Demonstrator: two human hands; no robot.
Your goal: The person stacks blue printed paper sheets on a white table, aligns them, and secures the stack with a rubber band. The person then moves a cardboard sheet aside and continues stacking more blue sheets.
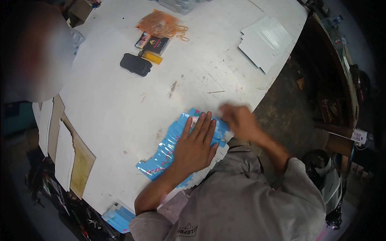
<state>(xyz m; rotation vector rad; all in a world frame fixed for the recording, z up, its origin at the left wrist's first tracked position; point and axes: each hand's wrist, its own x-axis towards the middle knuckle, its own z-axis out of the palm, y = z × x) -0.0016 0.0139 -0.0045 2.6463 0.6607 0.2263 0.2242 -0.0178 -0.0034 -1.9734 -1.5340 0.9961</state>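
Flat blue printed carton blanks (161,154) lie overlapped in a slanting row along the near edge of the white table. My left hand (195,140) rests flat on top of them, fingers stretched out toward the far end of the row. Just right of that end, my right hand (240,121) hangs near the table edge, smeared by motion. Its fingers look curled, but whether anything is in them cannot be made out. White notched edges of the blanks show beside my shirt.
Another blue carton stack (118,218) sits at the lower left. Farther off lie a black case (136,64), a yellow lighter (151,57), a dark box (157,43) and an orange plastic bag (157,24). White card sheets (267,42) lie at the far right; torn boards (80,160) line the left edge.
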